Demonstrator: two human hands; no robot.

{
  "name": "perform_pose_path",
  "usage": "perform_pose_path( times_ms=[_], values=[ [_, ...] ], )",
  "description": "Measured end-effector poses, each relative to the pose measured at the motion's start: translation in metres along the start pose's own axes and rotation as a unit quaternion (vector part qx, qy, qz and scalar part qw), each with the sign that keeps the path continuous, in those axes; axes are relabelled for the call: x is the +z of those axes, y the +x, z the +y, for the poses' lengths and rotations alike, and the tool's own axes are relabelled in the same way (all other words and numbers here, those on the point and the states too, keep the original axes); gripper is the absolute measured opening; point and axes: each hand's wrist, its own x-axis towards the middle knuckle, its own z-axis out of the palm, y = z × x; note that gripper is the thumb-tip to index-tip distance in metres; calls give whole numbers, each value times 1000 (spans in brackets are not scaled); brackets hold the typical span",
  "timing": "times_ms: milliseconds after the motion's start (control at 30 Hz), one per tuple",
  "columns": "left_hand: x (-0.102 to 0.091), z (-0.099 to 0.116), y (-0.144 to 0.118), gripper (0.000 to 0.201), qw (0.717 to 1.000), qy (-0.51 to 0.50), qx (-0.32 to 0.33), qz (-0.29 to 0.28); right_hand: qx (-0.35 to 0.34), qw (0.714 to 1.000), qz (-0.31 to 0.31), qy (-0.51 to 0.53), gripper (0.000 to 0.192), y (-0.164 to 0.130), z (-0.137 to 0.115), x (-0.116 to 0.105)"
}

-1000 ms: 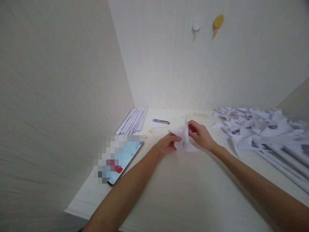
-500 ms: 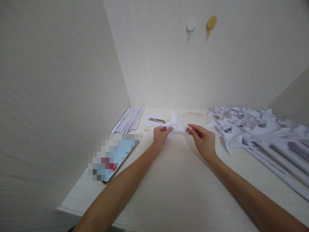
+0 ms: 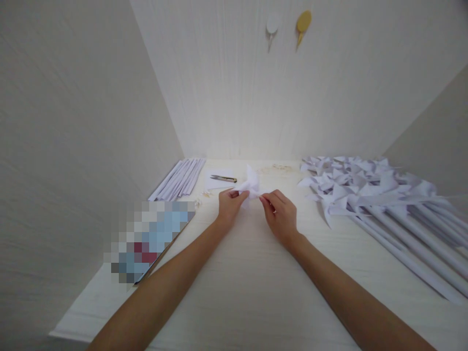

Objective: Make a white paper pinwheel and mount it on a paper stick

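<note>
Both hands pinch the small white folded paper pinwheel head (image 3: 250,185) mid-desk, toward the back edge: left hand (image 3: 229,207) grips its left side, right hand (image 3: 281,214) its right; it sits between them, equally near.

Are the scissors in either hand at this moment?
No, the scissors lie on the desk behind the folded paper that both hands pinch.
</note>
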Motion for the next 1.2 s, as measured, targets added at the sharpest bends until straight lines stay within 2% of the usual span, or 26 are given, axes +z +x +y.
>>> perform_pose_path(
  times_ms=[267, 567, 1200],
  values=[
    [4, -4, -5, 5, 999, 20, 12, -24, 16, 997, -18, -75, 23, 0, 0, 3],
    [5, -2, -6, 6, 999, 39, 12, -18, 40, 996, -24, -72, 22, 0, 0, 3],
    [4, -3, -5, 5, 991, 118, 28, -49, 87, 995, -44, -36, 20, 1, 0, 2]
  ],
)
